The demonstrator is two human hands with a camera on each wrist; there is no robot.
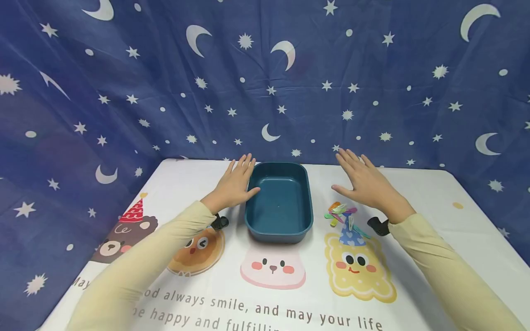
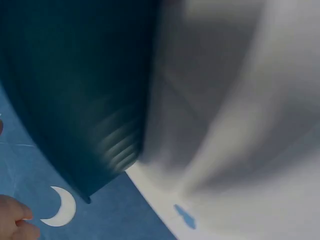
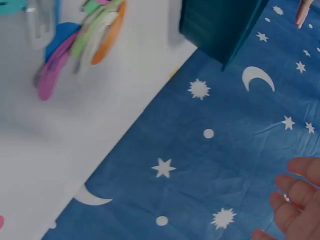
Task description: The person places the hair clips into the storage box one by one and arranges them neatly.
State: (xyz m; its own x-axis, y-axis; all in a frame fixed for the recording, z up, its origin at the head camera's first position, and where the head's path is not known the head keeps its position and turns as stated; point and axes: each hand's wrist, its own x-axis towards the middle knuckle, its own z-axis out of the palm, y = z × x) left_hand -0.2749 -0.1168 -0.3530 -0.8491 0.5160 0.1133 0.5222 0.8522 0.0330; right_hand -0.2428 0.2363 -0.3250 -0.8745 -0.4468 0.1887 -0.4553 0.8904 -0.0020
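Observation:
A dark teal, rectangular open bin (image 1: 278, 236) stands in the middle of the white table, its inside bare. My left hand (image 1: 233, 186) is beside the bin's left wall, fingers straight and thumb toward the rim; whether it touches cannot be told. To the right of the bin lies a small pile of colourful hair clips (image 1: 339, 210) in orange, green, pink, white and blue. Above and behind these clips my right hand (image 1: 366, 184) hovers with fingers extended, holding nothing. In the right wrist view the clips (image 3: 102, 37) look blurred, near the bin (image 3: 215, 27).
A white tablecloth (image 1: 198, 285) with printed cartoon figures and lettering covers the table. Behind it and at the left hangs a blue curtain (image 1: 232, 92) with moons and stars. A black wrist strap piece (image 1: 378, 226) shows by the right wrist, another (image 1: 220, 223) by the left.

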